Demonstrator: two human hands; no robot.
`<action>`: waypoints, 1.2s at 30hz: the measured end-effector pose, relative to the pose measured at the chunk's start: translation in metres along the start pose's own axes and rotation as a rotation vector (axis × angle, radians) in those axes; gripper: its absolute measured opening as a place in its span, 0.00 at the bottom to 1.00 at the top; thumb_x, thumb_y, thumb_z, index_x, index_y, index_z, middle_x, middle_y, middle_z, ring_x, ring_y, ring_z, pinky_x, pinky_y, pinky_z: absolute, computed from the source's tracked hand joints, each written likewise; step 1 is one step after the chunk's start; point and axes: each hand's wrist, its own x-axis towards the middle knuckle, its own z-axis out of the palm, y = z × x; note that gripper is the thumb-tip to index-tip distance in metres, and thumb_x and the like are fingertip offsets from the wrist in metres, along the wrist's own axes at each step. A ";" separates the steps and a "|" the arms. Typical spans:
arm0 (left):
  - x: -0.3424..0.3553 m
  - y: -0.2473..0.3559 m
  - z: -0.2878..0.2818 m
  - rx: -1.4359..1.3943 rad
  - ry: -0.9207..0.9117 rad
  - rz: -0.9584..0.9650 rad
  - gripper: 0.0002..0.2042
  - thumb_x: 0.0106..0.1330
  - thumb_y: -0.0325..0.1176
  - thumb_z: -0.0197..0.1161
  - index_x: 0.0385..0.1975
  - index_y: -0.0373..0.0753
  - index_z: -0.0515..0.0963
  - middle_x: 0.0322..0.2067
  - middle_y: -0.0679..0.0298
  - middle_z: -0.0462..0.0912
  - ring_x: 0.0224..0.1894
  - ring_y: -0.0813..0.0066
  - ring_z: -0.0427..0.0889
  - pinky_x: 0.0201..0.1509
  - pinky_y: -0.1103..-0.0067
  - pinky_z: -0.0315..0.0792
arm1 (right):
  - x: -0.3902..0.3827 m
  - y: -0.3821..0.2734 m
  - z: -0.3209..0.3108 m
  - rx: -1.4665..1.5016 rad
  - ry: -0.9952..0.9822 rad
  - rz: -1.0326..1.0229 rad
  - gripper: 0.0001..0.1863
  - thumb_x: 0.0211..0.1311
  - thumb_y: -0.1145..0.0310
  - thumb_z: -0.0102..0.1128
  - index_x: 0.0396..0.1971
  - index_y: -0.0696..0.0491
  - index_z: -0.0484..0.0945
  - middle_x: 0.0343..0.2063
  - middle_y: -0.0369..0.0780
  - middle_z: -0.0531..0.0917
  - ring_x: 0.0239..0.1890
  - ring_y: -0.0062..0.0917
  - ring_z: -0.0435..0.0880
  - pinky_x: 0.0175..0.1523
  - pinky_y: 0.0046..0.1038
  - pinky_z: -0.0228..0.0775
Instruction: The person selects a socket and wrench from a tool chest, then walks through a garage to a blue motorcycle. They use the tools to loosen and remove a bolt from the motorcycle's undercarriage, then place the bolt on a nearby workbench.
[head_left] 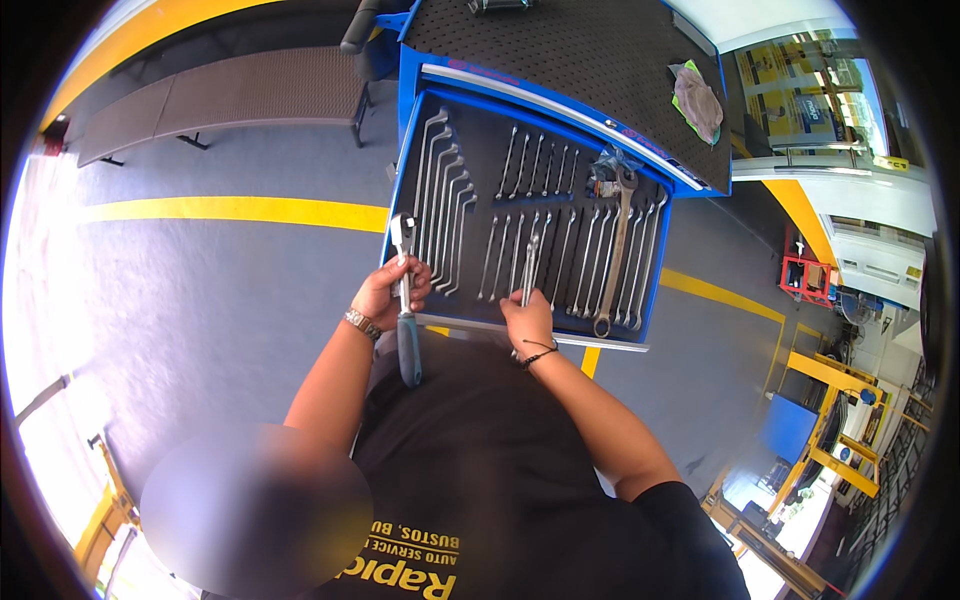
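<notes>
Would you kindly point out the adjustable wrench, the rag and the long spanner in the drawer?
adjustable wrench (408, 345), head view, blue handle.
rag (697, 100), head view, its middle.
long spanner (616, 250), head view, mid-shaft.

A crumpled rag (697, 100) lies near the right edge of the dark perforated surface (560, 60); a yellow floor line (230, 210) crosses left

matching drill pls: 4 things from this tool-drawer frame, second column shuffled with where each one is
Things:
1. adjustable wrench with blue-grey handle
2. slim combination wrench
3. large open-end wrench
4. crumpled rag

Places:
A. on the perforated cabinet top, far right
B. gripped in the left hand, at the drawer's left edge
C. lying in the right part of the drawer, the longest one there
D. under the right hand's fingers, mid-drawer

Pairs: 1-B, 2-D, 3-C, 4-A
</notes>
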 end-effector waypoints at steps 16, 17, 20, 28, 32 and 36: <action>-0.001 -0.001 -0.002 -0.008 -0.019 0.005 0.12 0.64 0.45 0.60 0.31 0.44 0.71 0.28 0.68 0.68 0.27 0.78 0.68 0.27 0.81 0.65 | 0.003 -0.033 -0.056 0.628 -0.387 0.401 0.12 0.60 0.70 0.59 0.41 0.60 0.75 0.24 0.33 0.74 0.13 0.13 0.63 0.19 0.20 0.57; -0.001 -0.001 -0.002 -0.012 -0.018 0.003 0.12 0.64 0.45 0.60 0.31 0.44 0.71 0.28 0.68 0.68 0.27 0.77 0.68 0.27 0.81 0.65 | 0.006 -0.030 -0.058 0.644 -0.405 0.417 0.12 0.60 0.70 0.59 0.41 0.60 0.75 0.26 0.34 0.75 0.13 0.13 0.63 0.19 0.20 0.58; -0.001 0.000 -0.001 0.000 -0.012 -0.008 0.12 0.65 0.45 0.60 0.32 0.44 0.71 0.28 0.68 0.67 0.27 0.77 0.68 0.27 0.81 0.65 | 0.012 -0.022 -0.059 0.675 -0.436 0.446 0.14 0.60 0.70 0.60 0.42 0.61 0.75 0.28 0.35 0.77 0.13 0.14 0.64 0.19 0.21 0.58; 0.000 0.001 -0.002 -0.028 -0.023 -0.026 0.11 0.65 0.44 0.60 0.32 0.44 0.71 0.28 0.68 0.67 0.28 0.77 0.67 0.28 0.80 0.65 | 0.016 -0.017 -0.059 0.681 -0.434 0.451 0.15 0.58 0.68 0.61 0.43 0.61 0.76 0.27 0.35 0.77 0.13 0.14 0.64 0.20 0.20 0.57; 0.000 0.001 -0.003 -0.027 -0.027 -0.027 0.11 0.64 0.44 0.60 0.32 0.44 0.71 0.28 0.68 0.67 0.27 0.77 0.67 0.28 0.80 0.66 | 0.016 -0.016 -0.060 0.684 -0.433 0.443 0.15 0.58 0.68 0.62 0.42 0.60 0.76 0.28 0.36 0.78 0.13 0.14 0.65 0.20 0.20 0.57; -0.001 -0.001 -0.004 -0.022 -0.013 -0.023 0.12 0.64 0.45 0.61 0.32 0.44 0.71 0.28 0.68 0.68 0.28 0.77 0.67 0.28 0.81 0.66 | 0.016 -0.017 -0.060 0.652 -0.448 0.442 0.15 0.58 0.66 0.62 0.42 0.59 0.76 0.28 0.36 0.79 0.14 0.13 0.65 0.20 0.20 0.57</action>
